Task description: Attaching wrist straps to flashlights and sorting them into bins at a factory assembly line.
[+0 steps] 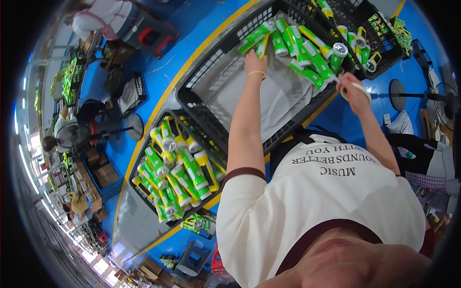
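My left hand (254,63) is closed on the near end of a yellow and green flashlight (261,48), in a large black crate (202,116) lined with grey sheet. Other green and yellow flashlights (293,39) lie heaped around it at the far end. At the crate's right edge my right hand (354,93) is closed, its fingertips pinching something whitish beside a green flashlight (307,73). What they pinch is too small to make out. A pale ring (362,90) hangs around this hand. A thin band circles my left wrist.
A second black crate (137,188) full of green and yellow flashlights stands at the left. More flashlights fill a black crate (391,56) at the far right. A fan (397,94) stands right of my hand. Several people work at benches on the left.
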A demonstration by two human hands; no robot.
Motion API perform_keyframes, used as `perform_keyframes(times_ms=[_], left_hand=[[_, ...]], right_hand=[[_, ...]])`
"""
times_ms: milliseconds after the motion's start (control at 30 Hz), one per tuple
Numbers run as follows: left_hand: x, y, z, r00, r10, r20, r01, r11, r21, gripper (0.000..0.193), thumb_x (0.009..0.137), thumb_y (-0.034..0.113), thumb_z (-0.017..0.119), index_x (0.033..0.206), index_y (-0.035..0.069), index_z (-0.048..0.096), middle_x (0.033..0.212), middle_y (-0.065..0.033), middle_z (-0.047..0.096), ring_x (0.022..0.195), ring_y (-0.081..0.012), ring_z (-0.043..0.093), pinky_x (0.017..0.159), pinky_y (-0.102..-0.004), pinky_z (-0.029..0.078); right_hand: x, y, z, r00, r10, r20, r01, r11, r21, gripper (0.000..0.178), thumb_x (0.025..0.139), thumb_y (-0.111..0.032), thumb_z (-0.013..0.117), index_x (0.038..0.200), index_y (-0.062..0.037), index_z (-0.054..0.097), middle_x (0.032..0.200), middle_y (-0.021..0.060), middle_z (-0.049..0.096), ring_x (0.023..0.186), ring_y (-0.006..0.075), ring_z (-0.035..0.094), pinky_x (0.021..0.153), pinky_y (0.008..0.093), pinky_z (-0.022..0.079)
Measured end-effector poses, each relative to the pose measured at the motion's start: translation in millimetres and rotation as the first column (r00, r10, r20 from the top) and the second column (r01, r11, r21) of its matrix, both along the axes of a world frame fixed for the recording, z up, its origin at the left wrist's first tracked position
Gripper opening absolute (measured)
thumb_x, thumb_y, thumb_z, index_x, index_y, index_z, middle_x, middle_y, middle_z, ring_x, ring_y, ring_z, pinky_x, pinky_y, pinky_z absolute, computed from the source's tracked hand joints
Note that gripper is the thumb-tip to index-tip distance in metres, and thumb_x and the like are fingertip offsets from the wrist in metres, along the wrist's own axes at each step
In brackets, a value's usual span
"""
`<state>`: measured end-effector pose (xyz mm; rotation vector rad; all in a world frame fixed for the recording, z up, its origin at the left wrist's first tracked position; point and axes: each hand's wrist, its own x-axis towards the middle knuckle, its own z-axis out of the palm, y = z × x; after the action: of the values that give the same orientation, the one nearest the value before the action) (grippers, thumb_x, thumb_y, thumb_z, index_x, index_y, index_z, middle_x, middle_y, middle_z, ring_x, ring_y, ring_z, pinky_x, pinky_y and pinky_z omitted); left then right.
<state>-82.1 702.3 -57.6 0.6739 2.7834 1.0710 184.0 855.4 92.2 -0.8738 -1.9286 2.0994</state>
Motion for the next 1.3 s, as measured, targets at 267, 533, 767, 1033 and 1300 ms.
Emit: perform_keyframes(times_ms=[267,533,767,1033,1300], left_hand=[[23,35,-28,0.919,0.064,0.388,0.112,0.903,-0.414,0.041,0.066,0.023,0.064,0.098,0.001,0.053,0.097,-0.0163,0.058,0.087,-0.0319,0.058,0.071,-0.0386,0.047],[133,-66,47,0.067,-0.488,0.870,-0.604,0.675,0.424,0.037,0.085,0.030,0.053,0.106,0.004,0.040,0.086,-0.0208,0.059,0.070,-0.0289,0.061,0.064,-0.0377,0.051],[165,-131,145,0.550,-0.505,0.665,-0.564,0.363,0.742,0.047,0.081,0.013,0.056,0.121,0.002,0.034,0.107,-0.0121,0.052,0.099,-0.0216,0.053,0.084,-0.0361,0.044],[178,-178,189,0.864,-0.326,0.385,-0.221,0.442,0.870,0.065,0.073,0.027,0.071,0.121,0.004,0.034,0.102,-0.0050,0.052,0.088,-0.0132,0.054,0.075,-0.0262,0.046],[183,-200,187,0.894,-0.338,0.293,-0.167,0.356,0.919,0.054,0.089,0.038,0.047,0.124,0.001,0.032,0.104,-0.0060,0.050,0.094,-0.0123,0.051,0.078,-0.0252,0.043]], right_hand=[[33,20,-6,0.997,-0.035,0.064,0.039,0.997,-0.062,0.021,0.089,-0.023,0.050,0.076,-0.0070,0.051,0.070,0.0007,0.052,0.066,0.0076,0.046,0.062,0.0209,0.036],[-40,-15,-7,0.961,0.247,-0.121,-0.274,0.895,-0.352,0.020,0.090,-0.022,0.049,0.078,-0.0060,0.049,0.077,0.0037,0.054,0.074,0.0112,0.052,0.070,0.0234,0.042],[-82,-93,40,0.826,0.499,-0.262,-0.563,0.705,-0.431,0.020,0.089,-0.025,0.051,0.089,-0.0052,0.051,0.085,0.0041,0.054,0.085,0.0136,0.055,0.072,0.0242,0.042],[-90,-151,61,0.559,0.742,-0.370,-0.827,0.531,-0.185,0.023,0.085,-0.024,0.056,0.073,-0.0050,0.051,0.081,0.0017,0.046,0.072,0.0108,0.046,0.065,0.0245,0.038],[-94,-178,79,0.492,0.830,-0.265,-0.862,0.508,-0.010,0.024,0.083,-0.019,0.059,0.069,-0.0021,0.049,0.077,0.0018,0.044,0.069,0.0101,0.046,0.062,0.0234,0.039]])
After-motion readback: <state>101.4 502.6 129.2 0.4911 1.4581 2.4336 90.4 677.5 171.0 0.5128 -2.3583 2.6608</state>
